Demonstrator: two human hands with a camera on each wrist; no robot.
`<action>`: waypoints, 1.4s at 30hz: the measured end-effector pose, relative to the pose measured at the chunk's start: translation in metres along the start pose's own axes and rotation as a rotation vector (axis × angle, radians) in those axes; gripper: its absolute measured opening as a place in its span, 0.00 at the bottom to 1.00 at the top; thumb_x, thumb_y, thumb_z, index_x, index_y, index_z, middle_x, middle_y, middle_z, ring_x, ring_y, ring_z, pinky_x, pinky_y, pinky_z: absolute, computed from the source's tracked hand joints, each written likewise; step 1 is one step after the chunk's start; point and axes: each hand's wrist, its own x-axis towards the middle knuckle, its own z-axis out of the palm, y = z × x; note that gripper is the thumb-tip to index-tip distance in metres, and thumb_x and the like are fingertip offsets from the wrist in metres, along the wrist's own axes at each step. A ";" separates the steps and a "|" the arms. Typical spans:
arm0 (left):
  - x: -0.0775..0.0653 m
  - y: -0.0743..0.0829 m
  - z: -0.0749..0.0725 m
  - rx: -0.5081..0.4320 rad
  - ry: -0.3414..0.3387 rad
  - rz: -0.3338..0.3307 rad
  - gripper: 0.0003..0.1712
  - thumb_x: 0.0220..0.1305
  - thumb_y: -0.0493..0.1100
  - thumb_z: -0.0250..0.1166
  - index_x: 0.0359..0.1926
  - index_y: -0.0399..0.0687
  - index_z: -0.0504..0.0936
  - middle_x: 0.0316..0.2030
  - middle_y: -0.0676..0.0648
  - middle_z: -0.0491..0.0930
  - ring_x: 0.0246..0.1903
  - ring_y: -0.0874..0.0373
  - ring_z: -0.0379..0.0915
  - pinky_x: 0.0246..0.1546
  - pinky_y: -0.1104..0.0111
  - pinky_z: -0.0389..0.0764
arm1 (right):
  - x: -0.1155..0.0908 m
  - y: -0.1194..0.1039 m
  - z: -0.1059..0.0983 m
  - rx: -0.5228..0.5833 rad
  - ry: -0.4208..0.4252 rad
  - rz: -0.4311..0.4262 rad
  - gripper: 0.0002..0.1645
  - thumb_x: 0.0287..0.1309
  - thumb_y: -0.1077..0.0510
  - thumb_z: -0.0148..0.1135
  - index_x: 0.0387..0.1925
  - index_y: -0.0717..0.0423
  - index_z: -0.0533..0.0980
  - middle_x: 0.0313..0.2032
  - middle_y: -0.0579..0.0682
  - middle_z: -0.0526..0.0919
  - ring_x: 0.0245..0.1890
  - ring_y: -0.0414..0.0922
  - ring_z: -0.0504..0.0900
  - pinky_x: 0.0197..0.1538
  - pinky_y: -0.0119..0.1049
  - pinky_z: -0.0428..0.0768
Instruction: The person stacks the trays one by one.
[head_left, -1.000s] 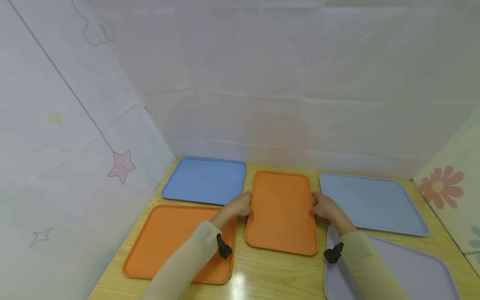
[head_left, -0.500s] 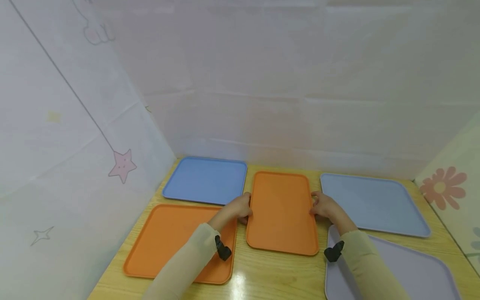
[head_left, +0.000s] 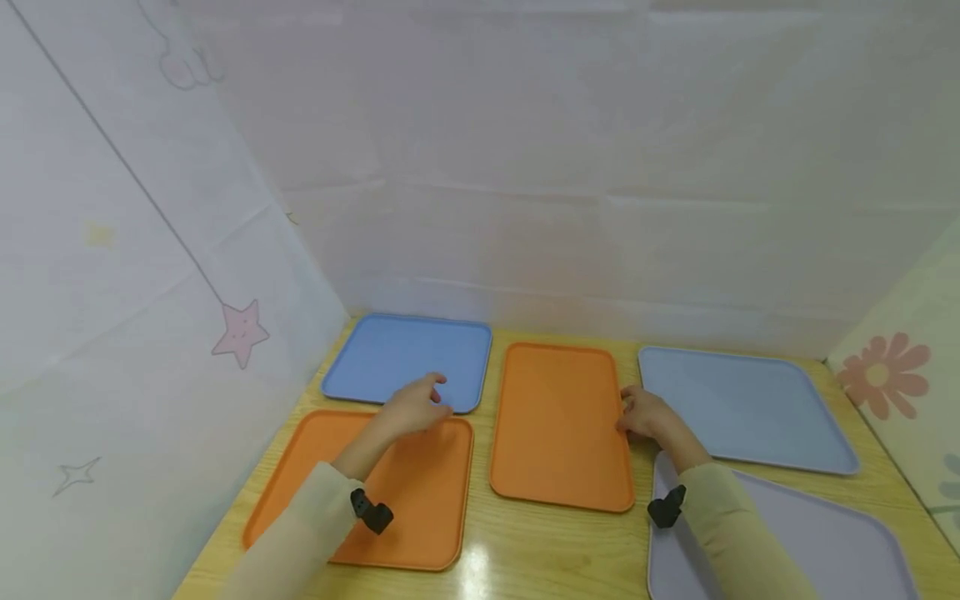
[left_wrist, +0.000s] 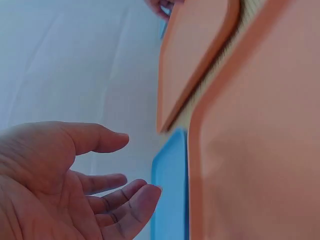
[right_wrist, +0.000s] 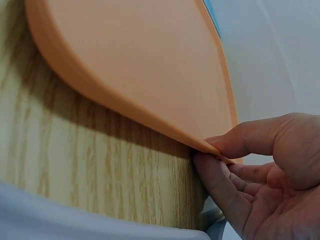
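In the head view an orange tray (head_left: 561, 429) lies lengthwise at the middle of the table. My right hand (head_left: 649, 413) pinches its right rim; in the right wrist view thumb and fingers (right_wrist: 220, 172) close on the edge of that tray (right_wrist: 150, 60). My left hand (head_left: 415, 406) is off the tray, its fingers relaxed and holding nothing. It hovers over the far edge of a second orange tray (head_left: 420, 508) and the near edge of a blue tray (head_left: 412, 354). The left wrist view shows the left palm (left_wrist: 45, 185) bare, thumb and fingers apart.
A pale blue tray (head_left: 750, 408) lies at the back right, with a lilac tray (head_left: 810, 533) in front of it. Wooden table (head_left: 555, 550) shows between the trays. White sheets form a back wall (head_left: 570, 208) and side walls, right behind the far trays.
My left hand has let go of the middle orange tray's left rim and moved left, over the other orange tray. The right hand keeps its pinch and the middle tray stays in place.
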 end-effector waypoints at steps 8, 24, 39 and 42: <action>-0.049 -0.063 -0.049 0.093 0.104 -0.092 0.39 0.68 0.49 0.63 0.72 0.33 0.63 0.55 0.32 0.78 0.46 0.42 0.79 0.44 0.48 0.80 | 0.002 0.000 0.003 0.048 -0.027 0.027 0.44 0.48 0.66 0.68 0.67 0.75 0.62 0.44 0.64 0.80 0.39 0.52 0.81 0.41 0.42 0.81; -0.122 -0.135 -0.081 -0.006 0.118 -0.237 0.46 0.72 0.55 0.60 0.72 0.23 0.55 0.58 0.22 0.71 0.54 0.28 0.72 0.49 0.43 0.78 | -0.002 0.002 0.000 0.175 -0.068 0.039 0.44 0.54 0.69 0.67 0.69 0.76 0.57 0.43 0.64 0.78 0.34 0.48 0.82 0.36 0.39 0.84; -0.130 -0.162 -0.073 0.022 0.119 -0.264 0.39 0.71 0.47 0.61 0.68 0.19 0.59 0.60 0.16 0.64 0.59 0.22 0.64 0.54 0.39 0.74 | -0.009 0.007 0.000 0.233 -0.068 0.000 0.48 0.52 0.72 0.69 0.70 0.76 0.56 0.37 0.56 0.72 0.33 0.46 0.77 0.34 0.37 0.85; -0.131 -0.167 -0.070 0.029 0.118 -0.264 0.40 0.70 0.46 0.62 0.67 0.17 0.59 0.59 0.15 0.64 0.59 0.21 0.64 0.55 0.39 0.74 | -0.009 0.007 0.001 0.249 -0.076 0.006 0.48 0.53 0.72 0.68 0.71 0.75 0.55 0.37 0.56 0.72 0.33 0.46 0.77 0.34 0.37 0.84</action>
